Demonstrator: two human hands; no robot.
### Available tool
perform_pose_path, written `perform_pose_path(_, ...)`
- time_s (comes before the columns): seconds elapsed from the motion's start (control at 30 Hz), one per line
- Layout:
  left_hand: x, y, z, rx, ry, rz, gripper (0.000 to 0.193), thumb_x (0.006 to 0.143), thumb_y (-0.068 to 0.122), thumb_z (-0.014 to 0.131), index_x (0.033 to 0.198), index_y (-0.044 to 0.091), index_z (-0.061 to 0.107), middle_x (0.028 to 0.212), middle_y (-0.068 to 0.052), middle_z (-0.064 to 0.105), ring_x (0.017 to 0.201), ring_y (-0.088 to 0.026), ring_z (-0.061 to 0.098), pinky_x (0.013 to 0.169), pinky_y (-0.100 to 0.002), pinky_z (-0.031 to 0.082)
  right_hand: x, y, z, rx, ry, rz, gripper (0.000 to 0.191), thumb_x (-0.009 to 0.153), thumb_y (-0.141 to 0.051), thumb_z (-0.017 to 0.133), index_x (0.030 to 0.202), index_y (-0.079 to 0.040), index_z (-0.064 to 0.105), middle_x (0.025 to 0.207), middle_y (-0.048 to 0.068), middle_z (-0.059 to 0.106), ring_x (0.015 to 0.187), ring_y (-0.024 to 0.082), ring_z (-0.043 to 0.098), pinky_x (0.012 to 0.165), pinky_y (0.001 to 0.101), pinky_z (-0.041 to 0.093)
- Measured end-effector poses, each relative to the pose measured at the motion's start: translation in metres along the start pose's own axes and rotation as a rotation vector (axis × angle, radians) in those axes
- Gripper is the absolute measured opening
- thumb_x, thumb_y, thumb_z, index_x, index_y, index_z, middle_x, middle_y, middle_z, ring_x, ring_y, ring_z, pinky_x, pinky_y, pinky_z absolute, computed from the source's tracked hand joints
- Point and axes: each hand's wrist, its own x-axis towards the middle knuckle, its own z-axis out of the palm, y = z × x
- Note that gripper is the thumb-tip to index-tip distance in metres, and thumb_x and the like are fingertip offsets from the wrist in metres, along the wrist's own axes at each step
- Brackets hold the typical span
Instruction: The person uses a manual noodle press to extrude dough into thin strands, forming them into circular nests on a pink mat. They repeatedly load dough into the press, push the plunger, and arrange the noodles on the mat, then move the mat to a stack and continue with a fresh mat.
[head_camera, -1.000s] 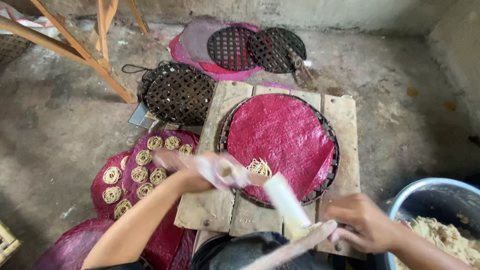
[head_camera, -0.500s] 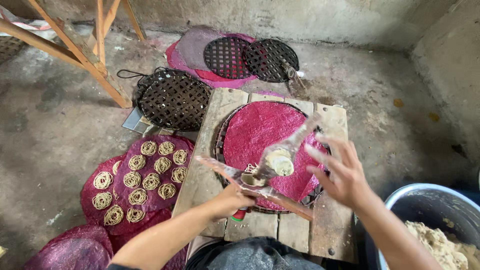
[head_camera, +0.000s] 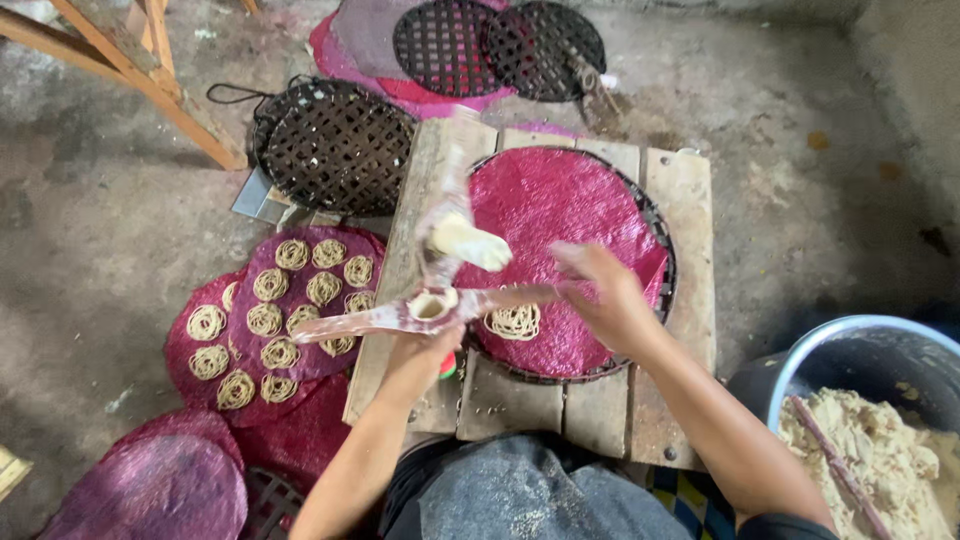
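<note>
My left hand (head_camera: 420, 350) grips the body of a wooden noodle press (head_camera: 432, 305) at the near left edge of a pink mat (head_camera: 570, 215). The press's long handles stick out left and right. Its upper part (head_camera: 452, 215) is swung up, with a lump of pale dough (head_camera: 472, 246) on it. My right hand (head_camera: 605, 300), blurred, is closed on the end of the right handle. One coil of noodle (head_camera: 512, 322) lies on the mat just under the press. The mat rests on a round woven tray (head_camera: 660, 235) on a wooden board (head_camera: 685, 185).
To the left, a stack of pink mats (head_camera: 300, 300) carries several noodle coils. Dark woven trays (head_camera: 330, 145) lie behind on the concrete floor. A metal bucket (head_camera: 850, 345) of dough with a stick in it stands at the near right. A wooden frame leg (head_camera: 150, 85) crosses the far left.
The press's upper part has swung up and away from the body. My right hand has come from above the mat to the right handle. The left hand still holds the press.
</note>
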Motion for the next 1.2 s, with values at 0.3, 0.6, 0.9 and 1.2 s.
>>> perform_pose_path(0.3, 0.011, -0.044, -0.038, -0.170, 0.055, 0.151, 0.036, 0.088, 0.005, 0.070, 0.124, 0.005, 0.064, 0.110, -0.004, 0.071, 0.097, -0.014, 0.067, 0.085, -0.030, 0.055, 0.000, 0.031, 0.100, -0.518, -0.263, -0.182, 0.038, 0.094, -0.028, 0.070, 0.121, -0.001, 0.070, 0.130, 0.015, 0.062, 0.116, 0.032, 0.057, 0.103, 0.0443, 0.048)
perform_pose_path(0.6, 0.034, -0.036, -0.026, 0.162, 0.039, 0.548, 0.025, 0.096, 0.007, 0.071, 0.121, 0.004, 0.067, 0.106, -0.006, 0.069, 0.099, -0.016, 0.062, 0.085, -0.033, 0.053, -0.013, 0.051, 0.061, -0.390, -0.101, -0.057, 0.049, 0.080, -0.026, 0.077, 0.120, 0.001, 0.069, 0.127, 0.019, 0.062, 0.114, 0.037, 0.062, 0.098, 0.0498, 0.052)
perform_pose_path(0.9, 0.045, 0.089, 0.052, 0.459, -0.065, 0.816, 0.066, 0.091, 0.019, 0.076, 0.147, 0.006, 0.044, 0.137, -0.018, 0.058, 0.123, -0.031, 0.062, 0.103, -0.039, 0.053, -0.041, 0.046, -0.006, 0.371, 0.002, 0.299, 0.028, 0.093, -0.007, 0.064, 0.120, -0.007, 0.071, 0.114, 0.010, 0.067, 0.088, 0.018, 0.064, 0.074, 0.0302, 0.058)
perform_pose_path(1.2, 0.037, 0.109, 0.233, 0.710, -0.449, 1.068, 0.065, 0.078, 0.024, 0.082, 0.134, 0.007, 0.056, 0.148, -0.021, 0.054, 0.125, -0.040, 0.056, 0.093, -0.050, 0.053, -0.084, 0.006, -0.115, -0.180, 0.495, -0.060, 0.028, 0.082, 0.001, 0.068, 0.109, -0.004, 0.068, 0.116, 0.012, 0.066, 0.100, 0.021, 0.063, 0.085, 0.0331, 0.052)
